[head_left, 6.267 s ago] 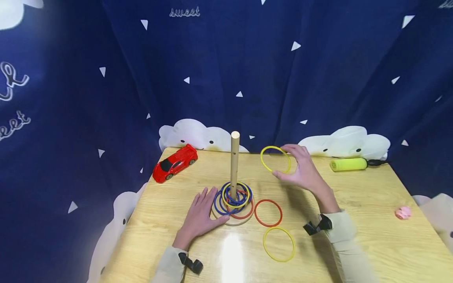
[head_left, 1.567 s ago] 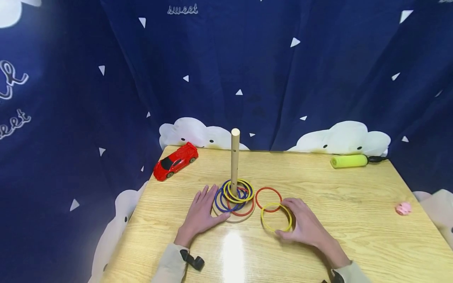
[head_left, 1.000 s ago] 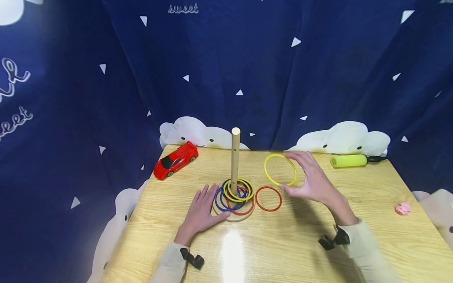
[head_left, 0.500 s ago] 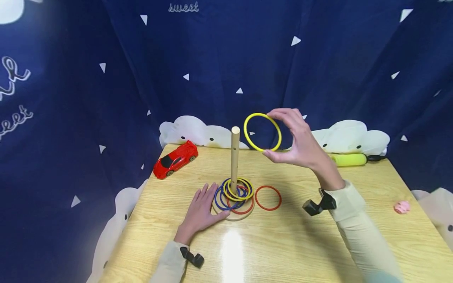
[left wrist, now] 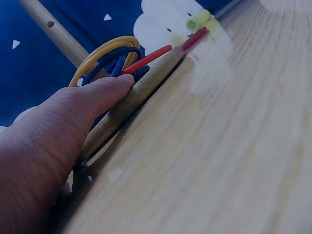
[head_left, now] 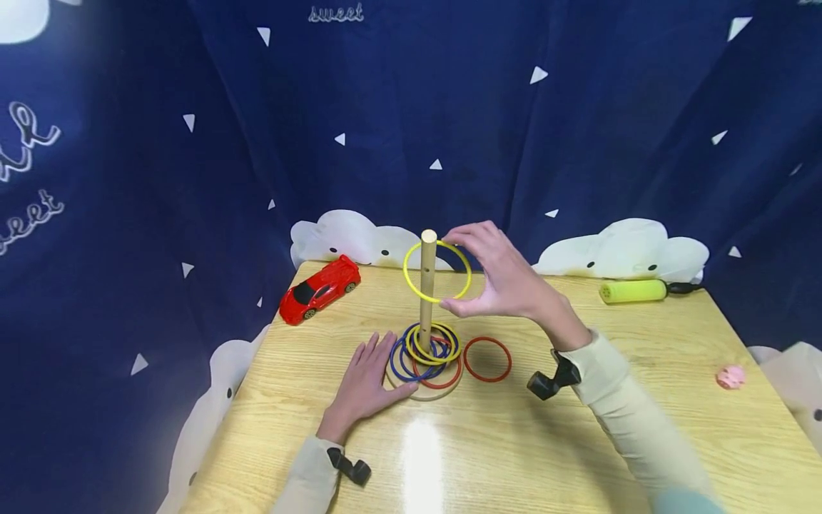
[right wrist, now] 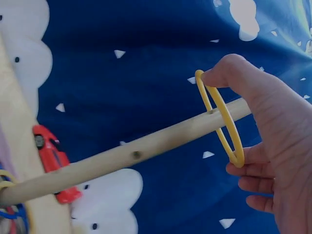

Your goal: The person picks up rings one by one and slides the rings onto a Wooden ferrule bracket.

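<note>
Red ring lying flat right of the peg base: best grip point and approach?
Pinch the red ring at its right arc, coming from the right and above. It lies flat on the table, and its left arc sits close to the wooden base, leaving little finger room there. The right hand is on that side, though it currently holds the yellow ring.

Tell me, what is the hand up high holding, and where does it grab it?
The right hand pinches a yellow ring by its rim, fingers on opposite edges, around the wooden peg.
</note>
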